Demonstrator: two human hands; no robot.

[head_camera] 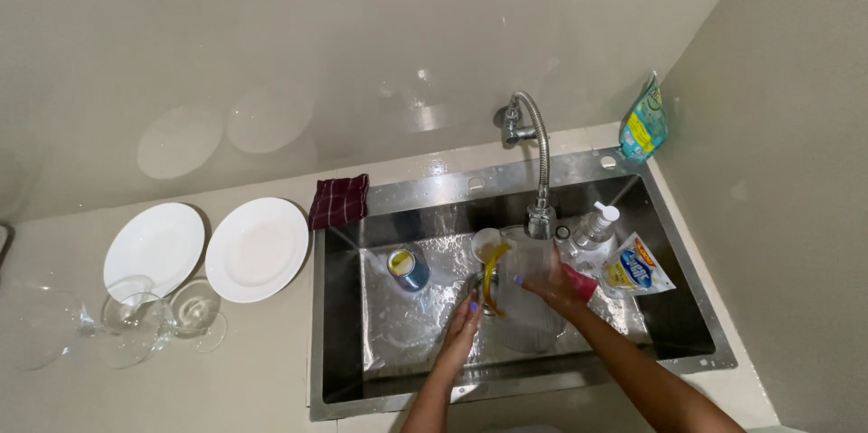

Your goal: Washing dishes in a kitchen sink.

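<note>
Centre frame: right hand (553, 287) grips clear jug (529, 302) under tap (541, 216); left hand (466, 320) pinches yellow sponge (491, 272). Risk: wet jug slips, knocks steel sink (348, 306).

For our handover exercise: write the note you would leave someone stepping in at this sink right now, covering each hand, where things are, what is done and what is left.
Left hand: holds a yellow sponge against the clear glass.
Right hand: grips the clear glass under the faucet.
In the sink: a blue cup, a soap bottle and a detergent pouch.
Done, by the look of it: two white plates and several wine glasses lie on the counter.
Left: the clear glass in hand, and the blue cup.
</note>
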